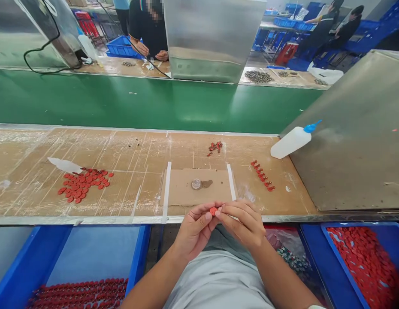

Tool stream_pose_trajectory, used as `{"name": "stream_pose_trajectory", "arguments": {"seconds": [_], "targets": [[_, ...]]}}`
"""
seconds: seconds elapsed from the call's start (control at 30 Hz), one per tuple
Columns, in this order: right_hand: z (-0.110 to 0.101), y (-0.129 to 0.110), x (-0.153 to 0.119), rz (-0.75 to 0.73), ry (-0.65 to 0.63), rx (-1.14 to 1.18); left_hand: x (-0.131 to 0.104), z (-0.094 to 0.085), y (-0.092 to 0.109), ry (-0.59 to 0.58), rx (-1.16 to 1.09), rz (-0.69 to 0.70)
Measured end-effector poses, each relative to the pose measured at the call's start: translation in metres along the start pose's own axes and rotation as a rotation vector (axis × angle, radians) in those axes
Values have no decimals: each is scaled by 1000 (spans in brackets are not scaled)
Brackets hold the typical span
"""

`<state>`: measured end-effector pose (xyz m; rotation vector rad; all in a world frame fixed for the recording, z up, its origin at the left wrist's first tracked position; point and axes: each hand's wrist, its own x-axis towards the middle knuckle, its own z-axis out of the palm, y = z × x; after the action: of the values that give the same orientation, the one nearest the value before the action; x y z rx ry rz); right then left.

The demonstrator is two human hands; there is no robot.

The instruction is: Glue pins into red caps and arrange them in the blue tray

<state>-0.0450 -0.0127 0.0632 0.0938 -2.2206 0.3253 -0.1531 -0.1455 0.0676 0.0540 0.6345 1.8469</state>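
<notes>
Pinching red disc (pixel 213 211) between your left hand's (pixel 197 225) thumb and fingers, near front edge of cardboard pad (pixel 182 189). Your right hand's (pixel 243 223) fingertips, bunched, meet disc's side; cannot tell if they grip it. On pad: round container (pixel 196 184). Left of pad: disc pile (pixel 77 185). Right: row of red pieces (pixel 262 175), white bottle (pixel 290 143) farther back.

Green conveyor belt (pixel 128 103) behind a brown-topped workbench (pixel 122 150).
</notes>
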Motion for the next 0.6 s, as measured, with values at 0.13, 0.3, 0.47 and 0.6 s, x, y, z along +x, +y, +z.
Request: {"name": "stream_pose_trajectory", "arguments": {"seconds": [0.13, 0.3, 0.47, 0.6], "targets": [[18, -1, 20, 40, -29, 3, 7, -7, 12, 88, -23, 20], [55, -26, 51, 156, -191, 72, 0, -31, 36, 312, -201, 90], [121, -56, 76, 107, -338, 173, -52, -87, 67, 603, -394, 379], [190, -69, 96, 36, -395, 133, -109, -127, 80, 763, -461, 602]]}}
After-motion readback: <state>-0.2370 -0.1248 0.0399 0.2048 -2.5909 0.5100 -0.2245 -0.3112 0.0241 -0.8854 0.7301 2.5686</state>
